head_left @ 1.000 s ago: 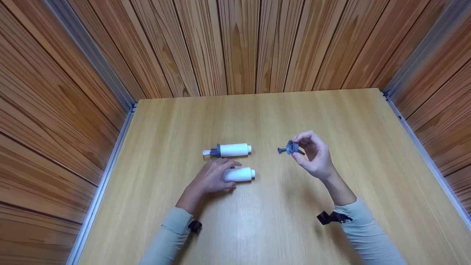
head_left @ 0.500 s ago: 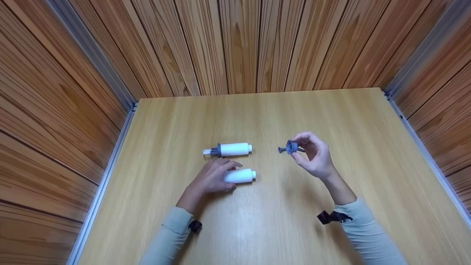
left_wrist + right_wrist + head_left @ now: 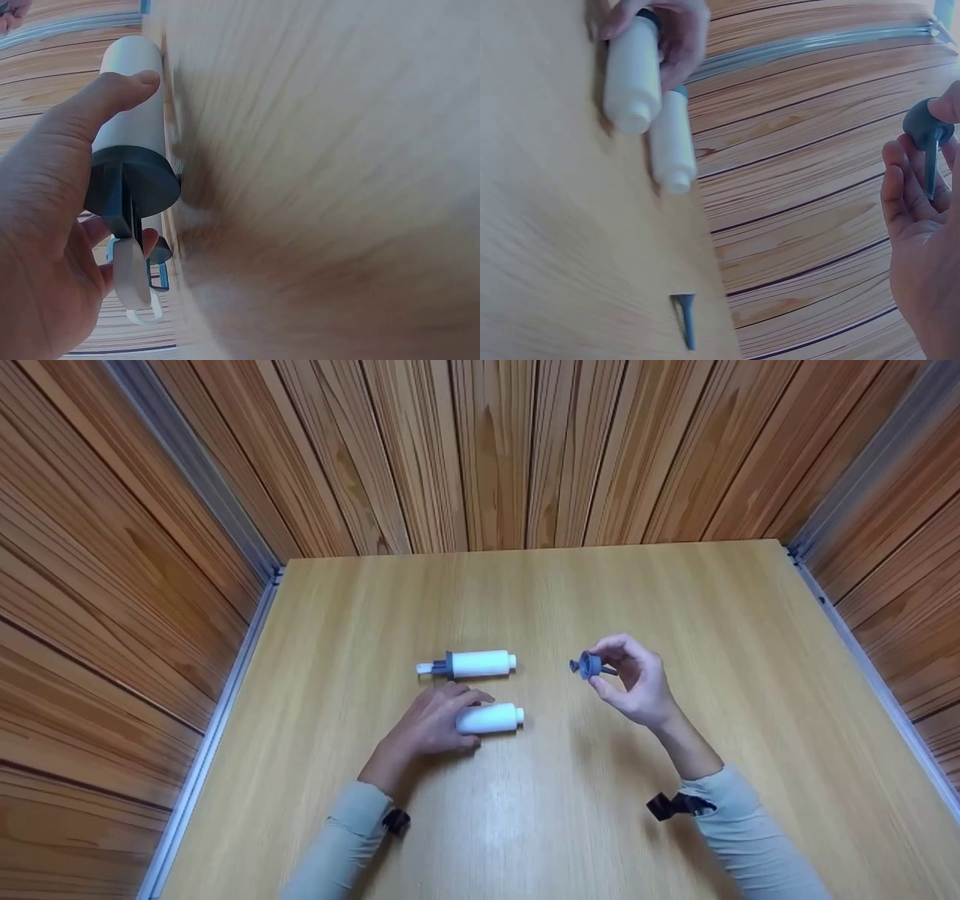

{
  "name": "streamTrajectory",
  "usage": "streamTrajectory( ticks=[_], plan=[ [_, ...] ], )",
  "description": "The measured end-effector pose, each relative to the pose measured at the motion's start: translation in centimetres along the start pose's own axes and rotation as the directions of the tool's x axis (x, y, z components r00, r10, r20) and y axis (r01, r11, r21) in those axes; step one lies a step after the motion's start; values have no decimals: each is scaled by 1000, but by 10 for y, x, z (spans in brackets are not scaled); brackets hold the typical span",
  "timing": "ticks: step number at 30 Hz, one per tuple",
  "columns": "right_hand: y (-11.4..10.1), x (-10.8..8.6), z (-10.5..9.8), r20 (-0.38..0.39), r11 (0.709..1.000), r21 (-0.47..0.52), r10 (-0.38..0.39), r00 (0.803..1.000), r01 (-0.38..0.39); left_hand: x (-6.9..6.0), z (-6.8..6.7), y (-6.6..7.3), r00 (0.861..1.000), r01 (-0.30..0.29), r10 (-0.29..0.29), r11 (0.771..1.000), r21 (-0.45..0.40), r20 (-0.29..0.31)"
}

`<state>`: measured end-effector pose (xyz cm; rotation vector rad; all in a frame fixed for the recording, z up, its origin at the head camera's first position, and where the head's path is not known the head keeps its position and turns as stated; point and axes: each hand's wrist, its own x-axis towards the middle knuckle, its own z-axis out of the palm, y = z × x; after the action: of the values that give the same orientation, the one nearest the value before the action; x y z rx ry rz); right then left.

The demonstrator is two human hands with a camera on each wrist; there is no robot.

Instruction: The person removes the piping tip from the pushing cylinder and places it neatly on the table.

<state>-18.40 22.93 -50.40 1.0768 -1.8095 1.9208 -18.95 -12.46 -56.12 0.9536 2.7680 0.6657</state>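
Observation:
In the head view my left hand (image 3: 437, 718) grips a white cylinder (image 3: 489, 718) lying on the table, its narrow nozzle end pointing right. The left wrist view shows the cylinder's dark collar (image 3: 135, 180) and pale-tipped handle (image 3: 131, 274), with my thumb along the barrel. My right hand (image 3: 636, 682) pinches a dark blue-grey cup-shaped part (image 3: 590, 664) with a thin stem (image 3: 931, 165), held above the table. Below and left of it, a small dark tee-shaped piece (image 3: 688, 321) lies on the table; the held part covers some of it in the head view.
A second white cylinder (image 3: 481, 663) with a dark collar and pale-tipped handle lies just beyond my left hand, roughly parallel to the first. Wood-panelled walls (image 3: 487, 457) and metal rails (image 3: 217, 712) bound the wooden table (image 3: 525, 592).
My right hand has shifted slightly left and toward me with the cup-shaped part, which now covers more of the small tee-shaped piece. My left hand keeps its grip on the cylinder.

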Motion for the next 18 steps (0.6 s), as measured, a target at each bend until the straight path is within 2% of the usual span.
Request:
streamTrajectory(
  ticks=[4, 8, 13, 18],
  plan=[
    [4, -4, 1, 12, 999, -25, 26, 1000, -26, -2, -1, 2, 1000, -4, 4, 1000, -14, -2],
    [9, -7, 2, 11, 999, -21, 50, 999, -50, -2, -2, 3, 999, -36, 35, 999, -26, -24],
    [13, -9, 4, 0, 997, -18, 69, 998, -69, -2, -2, 3, 993, -99, 96, 995, -31, -75],
    [17, -13, 5, -14, 997, -7, 72, 997, -72, -2, -6, 6, 980, -147, 143, 989, -18, -142]
  ],
)
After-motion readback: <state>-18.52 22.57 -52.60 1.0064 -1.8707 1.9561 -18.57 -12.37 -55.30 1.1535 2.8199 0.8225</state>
